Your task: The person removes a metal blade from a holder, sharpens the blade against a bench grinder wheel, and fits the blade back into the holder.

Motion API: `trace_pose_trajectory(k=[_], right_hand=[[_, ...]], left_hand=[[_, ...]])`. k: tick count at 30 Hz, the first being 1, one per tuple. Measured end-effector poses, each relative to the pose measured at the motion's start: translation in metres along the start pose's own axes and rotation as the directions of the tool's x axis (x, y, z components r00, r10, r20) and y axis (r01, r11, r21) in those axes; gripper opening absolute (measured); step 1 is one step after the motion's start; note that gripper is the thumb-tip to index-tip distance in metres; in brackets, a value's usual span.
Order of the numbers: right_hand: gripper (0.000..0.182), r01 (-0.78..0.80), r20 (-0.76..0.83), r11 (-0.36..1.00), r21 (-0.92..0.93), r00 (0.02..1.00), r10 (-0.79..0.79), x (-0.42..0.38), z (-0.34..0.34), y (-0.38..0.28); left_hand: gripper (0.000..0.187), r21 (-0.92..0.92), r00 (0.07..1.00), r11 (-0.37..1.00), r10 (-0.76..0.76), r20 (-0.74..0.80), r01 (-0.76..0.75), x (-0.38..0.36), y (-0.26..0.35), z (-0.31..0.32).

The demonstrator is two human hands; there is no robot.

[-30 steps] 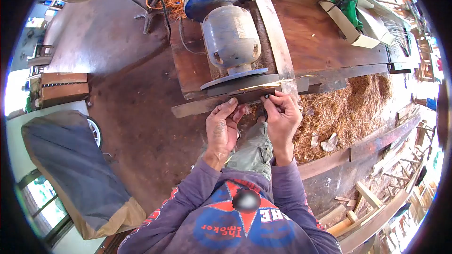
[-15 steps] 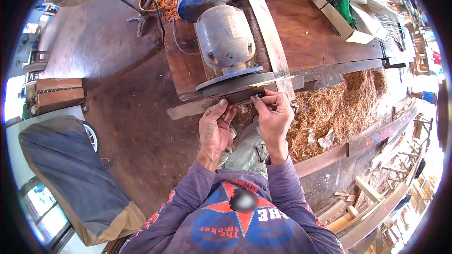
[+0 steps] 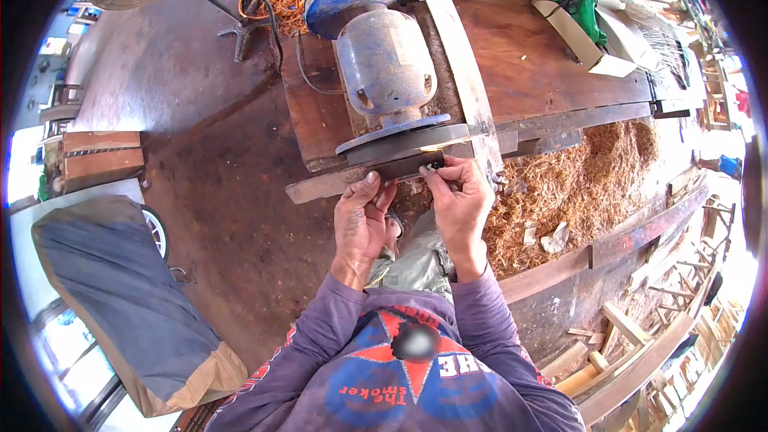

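We see a long, flat, dark metal blade (image 3: 344, 180) lying nearly level, its upper edge pressed against the grey grinding wheel (image 3: 404, 141) just at its 12 o'clock. Its bare end points toward 8 o'clock; small sparks glow at the contact.

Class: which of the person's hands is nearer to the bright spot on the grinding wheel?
Right. The right hand sits just below the spot on the grinding wheel; the left hand is lower and leftward.
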State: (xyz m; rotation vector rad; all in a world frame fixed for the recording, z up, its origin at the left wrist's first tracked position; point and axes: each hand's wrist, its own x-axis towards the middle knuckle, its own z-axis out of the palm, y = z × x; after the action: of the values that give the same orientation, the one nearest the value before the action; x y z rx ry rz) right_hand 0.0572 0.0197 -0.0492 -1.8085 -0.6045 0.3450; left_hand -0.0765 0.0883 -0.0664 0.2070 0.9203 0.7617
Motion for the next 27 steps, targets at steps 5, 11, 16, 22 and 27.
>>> trace_pose_trajectory(k=[5,11,16,22,27], right_hand=[[0.019,0.018,-0.02,1.0,0.007,1.0,-0.018,0.001,-0.001,0.004],[0.019,-0.045,-0.047,0.998,0.045,0.998,0.047,0.007,-0.014,0.01],[0.016,-0.118,-0.046,0.989,0.087,0.991,0.122,0.012,-0.021,0.008],[0.015,-0.079,-0.048,0.991,0.111,0.995,0.084,0.016,-0.025,0.017],[0.016,-0.086,-0.062,0.99,0.111,0.994,0.093,0.019,-0.028,0.027]], left_hand=[[0.015,0.004,1.0,1.0,0.01,0.016,-0.01,0.0,-0.001,0.004],[0.007,0.003,1.0,1.0,-0.001,-0.031,0.001,-0.001,-0.01,0.019],[0.007,0.011,1.0,1.0,-0.002,-0.028,0.003,0.002,-0.019,0.023],[0.007,0.022,0.999,1.0,-0.008,-0.035,0.009,0.003,-0.024,0.028],[0.012,-0.007,0.998,1.0,-0.019,-0.057,0.018,0.004,-0.026,0.035]])
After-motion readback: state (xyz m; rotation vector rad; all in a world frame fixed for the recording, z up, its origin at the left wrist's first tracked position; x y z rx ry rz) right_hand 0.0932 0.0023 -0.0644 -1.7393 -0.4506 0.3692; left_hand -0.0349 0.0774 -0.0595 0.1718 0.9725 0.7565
